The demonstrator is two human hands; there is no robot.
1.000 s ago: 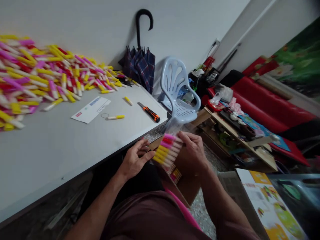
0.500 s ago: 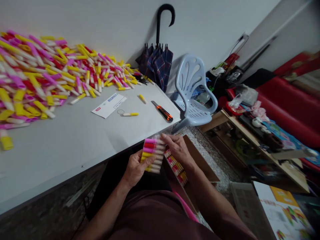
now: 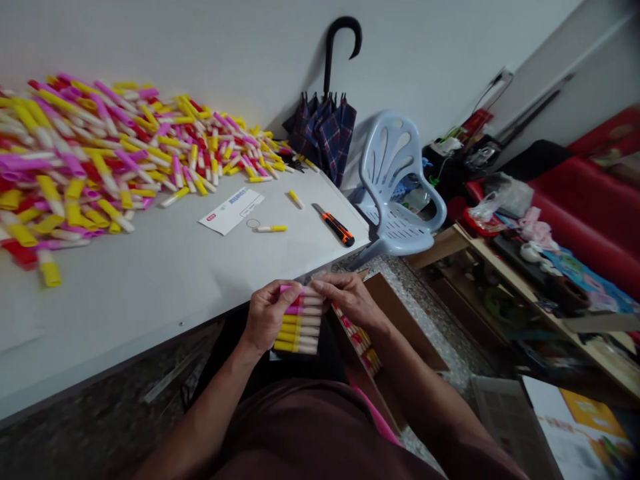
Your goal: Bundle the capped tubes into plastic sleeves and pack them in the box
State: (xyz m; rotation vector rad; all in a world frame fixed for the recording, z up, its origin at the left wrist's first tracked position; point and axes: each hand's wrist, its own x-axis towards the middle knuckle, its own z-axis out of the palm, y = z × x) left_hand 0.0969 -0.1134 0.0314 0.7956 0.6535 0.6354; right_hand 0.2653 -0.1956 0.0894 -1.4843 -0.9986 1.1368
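Note:
A clear packet of markers (image 3: 299, 325), pink and red at the top and yellow below, hangs in front of my lap just below the table's edge. My left hand (image 3: 267, 313) grips its left side, fingers curled over the top. My right hand (image 3: 347, 298) pinches the packet's top right corner. Directly under my right hand an open cardboard box (image 3: 400, 319) on the floor holds more packed markers (image 3: 361, 337). A big heap of loose pink, yellow and red markers (image 3: 105, 157) covers the far left of the grey table (image 3: 150, 287).
On the table lie a white card (image 3: 231, 210), a single yellow marker (image 3: 270, 229), another short one (image 3: 296, 199) and an orange utility knife (image 3: 336, 226). A folded umbrella (image 3: 326, 127) leans on the wall. A pale blue plastic chair (image 3: 397, 190) and a cluttered low shelf (image 3: 530, 280) stand to the right.
Both hands brought the packet of markers down and left, from over the box toward my lap. My left hand closed onto it. The view swung left.

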